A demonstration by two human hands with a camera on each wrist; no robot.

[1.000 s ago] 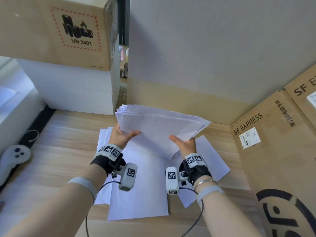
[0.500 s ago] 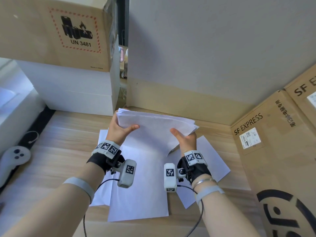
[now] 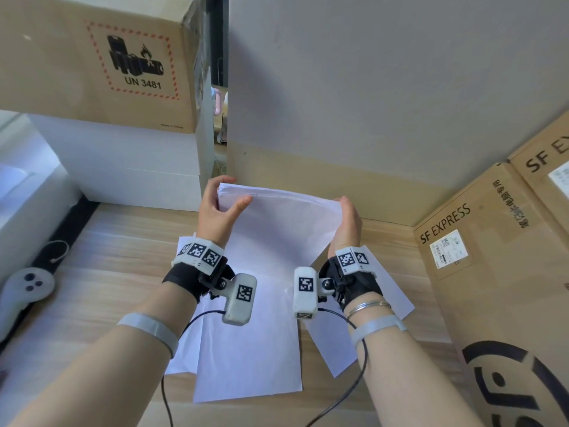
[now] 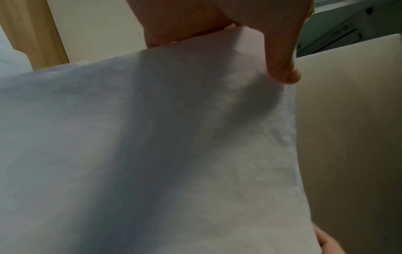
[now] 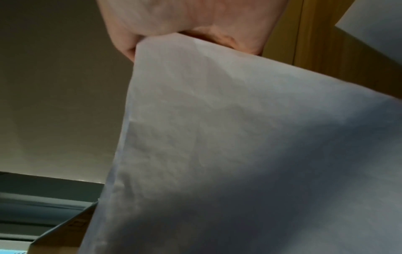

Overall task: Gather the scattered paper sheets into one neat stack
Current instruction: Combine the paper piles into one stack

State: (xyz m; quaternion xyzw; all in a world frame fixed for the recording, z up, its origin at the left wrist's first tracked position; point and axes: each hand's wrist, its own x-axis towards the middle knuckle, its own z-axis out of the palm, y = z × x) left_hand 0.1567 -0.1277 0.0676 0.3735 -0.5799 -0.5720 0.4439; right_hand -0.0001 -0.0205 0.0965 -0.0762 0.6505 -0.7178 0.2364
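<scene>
Wooden tabletop point(image 3: 101, 257): I see loose paper sheets point(image 3: 246, 359) lying flat on it, overlapping at angles, beneath my wrists.
SF Express cartons point(image 3: 492, 272): stacked at the right edge of the table.
UN 3481 carton point(image 3: 98, 57): sits on white boxes point(image 3: 123, 167) at the far left.
Gathered paper stack point(image 3: 277, 223): I hold it upright above the table, one side edge in each hand, its lower part hanging over the flat sheets.
Left hand point(image 3: 215, 211): fingers curled behind the stack's upper left corner, thumb point(image 4: 280, 68) laid on the near face, so the paper is pinched.
Right hand point(image 3: 346, 224): fingers wrapped round the stack's right edge; my right wrist view shows the paper clamped in its fold point(image 5: 195, 39).
White controller point(image 3: 24, 288): lies at the left table edge.
</scene>
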